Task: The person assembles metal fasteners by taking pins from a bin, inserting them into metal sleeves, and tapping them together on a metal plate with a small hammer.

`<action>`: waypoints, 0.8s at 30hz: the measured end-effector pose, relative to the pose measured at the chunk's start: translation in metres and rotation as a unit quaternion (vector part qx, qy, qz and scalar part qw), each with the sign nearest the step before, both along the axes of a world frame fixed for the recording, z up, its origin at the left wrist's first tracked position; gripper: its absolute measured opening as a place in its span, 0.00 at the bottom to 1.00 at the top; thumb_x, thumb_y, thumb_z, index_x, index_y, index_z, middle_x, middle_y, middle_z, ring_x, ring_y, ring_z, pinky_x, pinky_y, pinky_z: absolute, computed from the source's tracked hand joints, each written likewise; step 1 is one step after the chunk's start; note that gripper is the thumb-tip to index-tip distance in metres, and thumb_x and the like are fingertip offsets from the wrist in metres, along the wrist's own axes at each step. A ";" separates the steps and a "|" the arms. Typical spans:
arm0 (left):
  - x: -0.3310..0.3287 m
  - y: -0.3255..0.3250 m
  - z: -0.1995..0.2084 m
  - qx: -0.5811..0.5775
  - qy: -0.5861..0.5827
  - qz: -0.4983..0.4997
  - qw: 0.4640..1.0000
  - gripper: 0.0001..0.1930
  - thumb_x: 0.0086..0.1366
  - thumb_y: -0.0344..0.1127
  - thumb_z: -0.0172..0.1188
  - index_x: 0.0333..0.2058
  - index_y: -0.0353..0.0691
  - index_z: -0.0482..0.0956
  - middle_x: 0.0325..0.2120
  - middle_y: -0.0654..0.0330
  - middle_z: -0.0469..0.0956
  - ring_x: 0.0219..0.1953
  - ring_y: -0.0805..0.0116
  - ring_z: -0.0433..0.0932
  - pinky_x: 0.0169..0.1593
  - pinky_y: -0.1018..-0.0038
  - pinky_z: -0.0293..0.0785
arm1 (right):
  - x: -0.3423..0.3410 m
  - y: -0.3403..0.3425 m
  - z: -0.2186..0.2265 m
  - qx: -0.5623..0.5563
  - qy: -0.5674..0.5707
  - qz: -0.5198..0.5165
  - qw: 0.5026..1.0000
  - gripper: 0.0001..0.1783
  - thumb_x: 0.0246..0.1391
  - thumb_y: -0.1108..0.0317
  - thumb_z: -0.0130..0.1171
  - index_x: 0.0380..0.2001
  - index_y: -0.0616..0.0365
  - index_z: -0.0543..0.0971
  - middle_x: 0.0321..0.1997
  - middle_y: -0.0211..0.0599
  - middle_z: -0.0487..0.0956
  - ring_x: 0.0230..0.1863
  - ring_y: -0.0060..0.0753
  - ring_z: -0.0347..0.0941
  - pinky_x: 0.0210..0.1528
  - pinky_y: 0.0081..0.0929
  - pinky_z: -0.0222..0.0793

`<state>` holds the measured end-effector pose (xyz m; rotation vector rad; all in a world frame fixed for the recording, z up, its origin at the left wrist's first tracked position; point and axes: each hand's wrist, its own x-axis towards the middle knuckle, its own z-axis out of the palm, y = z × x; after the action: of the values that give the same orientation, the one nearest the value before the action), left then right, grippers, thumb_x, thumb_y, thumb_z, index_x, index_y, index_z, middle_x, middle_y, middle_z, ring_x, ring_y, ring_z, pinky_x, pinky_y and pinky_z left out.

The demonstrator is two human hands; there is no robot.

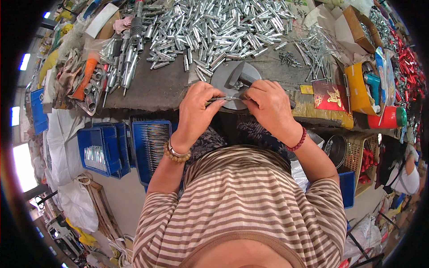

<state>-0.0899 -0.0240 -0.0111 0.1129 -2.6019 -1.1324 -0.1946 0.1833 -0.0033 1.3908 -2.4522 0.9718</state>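
My left hand [196, 109] and my right hand [271, 107] meet near the table's front edge, fingers pinched. Between their fingertips runs a slim silvery metal rod [231, 98], its ends hidden in the fingers. I cannot tell whether it is one piece or two joined. Just below and behind it lies a round grey metal disc [218, 81]. A hammer [237, 75] rests on the disc, its dark handle passing behind my right hand. Beyond them spreads a large heap of short shiny metal tubes [219, 31].
At the left lie air tools [130, 67] and an orange-handled tool [86, 78]. Thin metal rods [315, 53] and small dark screws [289, 59] sit right of the heap. A red packet [328, 96] and a yellow box [357, 87] are farther right. Blue bins [145, 176] stand below the table.
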 end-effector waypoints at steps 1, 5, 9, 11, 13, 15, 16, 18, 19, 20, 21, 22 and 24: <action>0.000 0.001 0.000 0.006 -0.007 0.006 1.000 0.09 0.58 0.26 0.72 0.39 0.37 0.87 0.34 0.60 0.77 0.39 0.62 0.77 0.43 0.69 0.73 | 0.000 0.000 -0.001 0.004 -0.004 -0.003 1.000 0.07 0.48 0.71 0.71 0.29 0.54 0.81 0.33 0.32 0.75 0.40 0.41 0.76 0.43 0.40 0.68; 0.001 0.002 0.000 0.003 -0.015 0.012 1.000 0.09 0.59 0.27 0.72 0.40 0.37 0.87 0.34 0.61 0.77 0.38 0.64 0.77 0.42 0.70 0.73 | -0.001 -0.001 0.000 -0.003 -0.007 0.004 1.000 0.07 0.47 0.71 0.71 0.29 0.54 0.81 0.33 0.32 0.75 0.40 0.41 0.76 0.43 0.40 0.68; 0.002 0.003 0.000 0.016 -0.014 0.014 1.000 0.09 0.60 0.27 0.71 0.40 0.37 0.87 0.35 0.61 0.77 0.38 0.65 0.77 0.42 0.71 0.73 | -0.001 -0.001 0.002 -0.008 -0.010 0.001 1.000 0.08 0.47 0.72 0.71 0.29 0.55 0.81 0.33 0.33 0.76 0.40 0.42 0.76 0.43 0.40 0.68; 0.002 0.004 0.002 0.017 -0.014 0.015 1.000 0.09 0.61 0.27 0.71 0.40 0.37 0.87 0.35 0.61 0.78 0.38 0.66 0.77 0.42 0.71 0.73 | -0.001 -0.001 0.003 -0.005 -0.012 -0.002 1.000 0.08 0.47 0.72 0.71 0.30 0.55 0.81 0.33 0.33 0.76 0.40 0.42 0.76 0.43 0.41 0.68; 0.001 0.004 0.002 0.027 -0.029 0.025 0.999 0.08 0.60 0.30 0.72 0.39 0.39 0.87 0.35 0.60 0.79 0.41 0.59 0.80 0.45 0.66 0.75 | -0.004 -0.003 0.003 -0.002 -0.008 0.006 1.000 0.08 0.46 0.73 0.71 0.30 0.55 0.81 0.33 0.33 0.76 0.40 0.42 0.76 0.43 0.41 0.68; 0.002 0.004 0.000 0.030 -0.025 0.024 0.999 0.08 0.60 0.28 0.71 0.39 0.38 0.87 0.35 0.60 0.78 0.39 0.63 0.79 0.43 0.69 0.74 | -0.006 -0.003 0.002 0.005 -0.008 0.012 1.000 0.08 0.46 0.73 0.71 0.30 0.55 0.81 0.33 0.33 0.76 0.40 0.42 0.77 0.43 0.40 0.68; 0.002 0.004 -0.001 0.032 -0.019 0.023 0.999 0.08 0.60 0.26 0.71 0.40 0.37 0.88 0.35 0.61 0.78 0.38 0.66 0.78 0.42 0.71 0.73 | -0.006 -0.003 0.001 0.011 -0.006 0.018 1.000 0.09 0.46 0.73 0.71 0.31 0.55 0.81 0.33 0.33 0.76 0.40 0.42 0.77 0.43 0.40 0.68; 0.002 0.003 -0.002 0.030 -0.016 0.022 0.999 0.08 0.60 0.26 0.71 0.40 0.37 0.88 0.35 0.61 0.78 0.38 0.66 0.78 0.42 0.71 0.73 | -0.007 -0.003 0.003 0.017 -0.008 0.020 1.000 0.08 0.46 0.73 0.70 0.31 0.55 0.81 0.33 0.33 0.76 0.41 0.42 0.77 0.43 0.40 0.68; 0.003 0.003 -0.003 0.029 -0.012 0.021 0.999 0.08 0.60 0.25 0.71 0.40 0.37 0.88 0.35 0.61 0.78 0.38 0.66 0.78 0.42 0.71 0.73 | -0.007 -0.003 0.003 0.023 -0.009 0.023 0.999 0.08 0.46 0.73 0.70 0.31 0.55 0.81 0.34 0.33 0.76 0.41 0.42 0.77 0.43 0.40 0.69; 0.003 0.003 -0.004 0.029 -0.012 0.020 0.999 0.08 0.60 0.25 0.71 0.40 0.37 0.88 0.35 0.61 0.78 0.38 0.66 0.78 0.42 0.71 0.73 | -0.007 -0.003 0.004 0.023 -0.008 0.022 0.999 0.08 0.46 0.73 0.70 0.31 0.55 0.81 0.34 0.33 0.76 0.41 0.42 0.77 0.43 0.40 0.69; 0.004 0.003 -0.005 0.029 -0.009 0.020 0.999 0.09 0.60 0.25 0.71 0.40 0.37 0.88 0.35 0.61 0.78 0.38 0.66 0.78 0.42 0.71 0.73 | -0.007 -0.003 0.005 0.026 -0.006 0.025 0.999 0.08 0.46 0.73 0.70 0.30 0.55 0.81 0.33 0.33 0.76 0.41 0.42 0.77 0.43 0.40 0.69; 0.004 0.003 -0.006 0.028 -0.007 0.020 0.999 0.09 0.60 0.25 0.71 0.40 0.37 0.88 0.35 0.61 0.78 0.38 0.66 0.77 0.42 0.71 0.73 | -0.007 -0.003 0.005 0.028 -0.004 0.028 0.999 0.07 0.46 0.73 0.69 0.30 0.55 0.81 0.33 0.33 0.76 0.41 0.42 0.78 0.43 0.40 0.69; 0.004 0.004 -0.006 0.035 -0.006 0.018 0.999 0.08 0.60 0.25 0.71 0.39 0.36 0.87 0.35 0.61 0.77 0.38 0.66 0.77 0.42 0.72 0.73 | -0.009 -0.004 0.004 0.016 -0.005 0.032 0.999 0.06 0.47 0.74 0.68 0.30 0.55 0.81 0.33 0.33 0.77 0.41 0.42 0.78 0.43 0.40 0.69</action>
<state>-0.0856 -0.0201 -0.0168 0.1817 -2.5612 -1.2148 -0.2031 0.1791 0.0008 1.4857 -2.4558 0.9594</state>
